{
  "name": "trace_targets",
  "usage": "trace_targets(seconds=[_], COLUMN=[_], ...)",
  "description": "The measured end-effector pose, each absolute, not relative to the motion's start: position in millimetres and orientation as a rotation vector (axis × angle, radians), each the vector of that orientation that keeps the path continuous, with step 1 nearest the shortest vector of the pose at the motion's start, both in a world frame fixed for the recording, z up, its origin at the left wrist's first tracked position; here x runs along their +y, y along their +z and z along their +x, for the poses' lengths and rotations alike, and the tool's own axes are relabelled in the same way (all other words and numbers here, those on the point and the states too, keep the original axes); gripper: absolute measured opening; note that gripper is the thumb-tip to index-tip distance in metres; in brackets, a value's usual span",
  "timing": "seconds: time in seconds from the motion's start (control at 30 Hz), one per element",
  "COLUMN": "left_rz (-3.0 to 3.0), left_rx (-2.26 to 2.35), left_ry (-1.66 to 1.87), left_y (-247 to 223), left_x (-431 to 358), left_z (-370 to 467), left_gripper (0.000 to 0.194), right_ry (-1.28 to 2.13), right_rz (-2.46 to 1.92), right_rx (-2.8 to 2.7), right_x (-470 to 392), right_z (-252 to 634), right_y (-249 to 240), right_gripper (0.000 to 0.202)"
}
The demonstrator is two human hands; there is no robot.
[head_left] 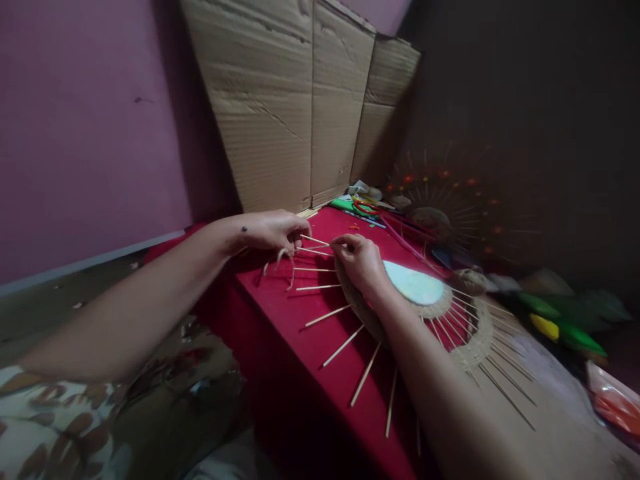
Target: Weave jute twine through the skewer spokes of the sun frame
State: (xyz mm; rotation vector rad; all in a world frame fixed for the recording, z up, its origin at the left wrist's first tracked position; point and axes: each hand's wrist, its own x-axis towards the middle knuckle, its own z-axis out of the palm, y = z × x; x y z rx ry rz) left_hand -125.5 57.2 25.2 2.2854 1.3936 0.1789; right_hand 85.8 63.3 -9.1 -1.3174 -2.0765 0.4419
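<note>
A round frame of thin wooden sticks [343, 345] lies on a red cloth [300, 327], the sticks spreading outward from a woven twine ring [367, 317]. Inside the ring is a pale blue-white disc [415, 283]. At the upper left sticks, my left hand [280, 232] has its fingers pinched, with loose twine [286, 257] hanging below them. My right hand [357, 257] is closed at the inner end of the same sticks, where a strand of twine runs between the hands. Its wrist and forearm cover part of the ring.
Tall cardboard [280, 107] stands behind the cloth. Red-handled scissors [366, 205], pens and green packets lie at its foot. A blurred second stick piece with red flowers [445, 200] is at right, near a twine ball [471, 281] and a yellow item [545, 327].
</note>
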Motion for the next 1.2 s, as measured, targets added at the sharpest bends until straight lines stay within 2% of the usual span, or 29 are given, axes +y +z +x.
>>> trace_targets(seconds=[0.13,0.23,0.4,0.57,0.77,0.97,1.2], left_rz=[2.075,2.042,2.252,2.447,2.535,2.460,2.141], left_rx=[1.449,1.531,1.579,1.425,1.079,0.874,0.876], left_ry=[0.407,0.489,0.574,0.646,0.518,0.509,0.712], left_y=[15.3,11.8,7.1,10.0,24.5,28.9,48.2], left_x=[45.2,31.3,10.0,1.0,-3.3,10.0,30.3], left_z=[-125.3,-121.1,-117.1,-109.1,-82.5,-72.4,-63.2], left_gripper=[0.071,0.082,0.072,0.060,0.057,0.047,0.042], right_ry=[0.459,0.463,0.500,0.496,0.494,0.539,0.596], right_rz=[-1.308,-1.298,-1.280,-1.319,-1.317,-1.309,-1.250], right_rx=[-2.036,-2.018,-1.997,-1.978,-1.982,-2.024,-2.051], right_x=[65.3,68.7,73.2,74.4,75.4,75.9,77.2], right_z=[89.3,92.2,95.2,94.8,94.9,96.2,99.2], right_y=[-7.4,-8.8,-11.6,-11.7,-15.1,-16.8,-20.9], right_gripper=[0.016,0.016,0.017,0.015,0.013,0.018,0.020])
